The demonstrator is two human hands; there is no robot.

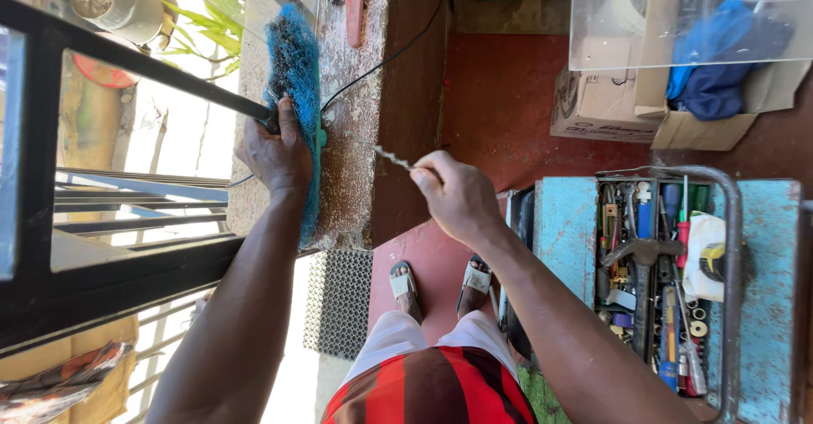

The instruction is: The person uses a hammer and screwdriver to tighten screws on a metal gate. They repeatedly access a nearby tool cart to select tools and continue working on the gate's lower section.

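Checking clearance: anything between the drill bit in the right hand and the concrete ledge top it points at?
Nothing visible. The drill bit, pinched in the right hand, has its tip just over bare ledge. The blue brush under the left hand sits beside it, the black cable farther along.

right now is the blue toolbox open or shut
Open: the toolbox has its trays spread out, and the tools inside lie in plain view, a hammer among them.
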